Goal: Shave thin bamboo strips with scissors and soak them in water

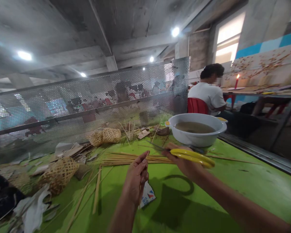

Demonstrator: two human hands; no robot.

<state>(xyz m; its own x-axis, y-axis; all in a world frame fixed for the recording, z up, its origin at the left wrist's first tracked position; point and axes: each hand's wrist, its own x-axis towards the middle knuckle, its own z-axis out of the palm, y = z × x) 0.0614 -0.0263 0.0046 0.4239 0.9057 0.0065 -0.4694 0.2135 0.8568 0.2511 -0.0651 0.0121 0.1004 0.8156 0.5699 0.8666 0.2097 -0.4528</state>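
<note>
The green worktop point(252, 191) ends on the right at a metal rail point(264, 161) and at the back against an upright panel point(92, 97) full of small holes; its widest bare stretch lies to the right, beyond the right forearm. A white basin point(196, 139) of cloudy water stands near the back right corner and narrows the room there, while the left side is crowded with woven baskets point(59, 173), loose strips and a torn white scrap point(34, 207). The only lettering is on a piece of printed paper point(148, 195) just beside the left wrist: blue capitals next to a red and blue mark, too small and cut off to read with certainty. The left hand point(137, 173) is nearly closed, thumb and fingertips pinched on a thin strip point(148, 153) whose end pokes up above them. The right hand point(181, 164) is closed around yellow-handled scissors point(192, 155), the blades pointing left and the loops lying back over the wrist; how far the blades are parted cannot be told. Behind both hands, a bundle of strips point(126, 158) lies flat across the worktop.
</note>
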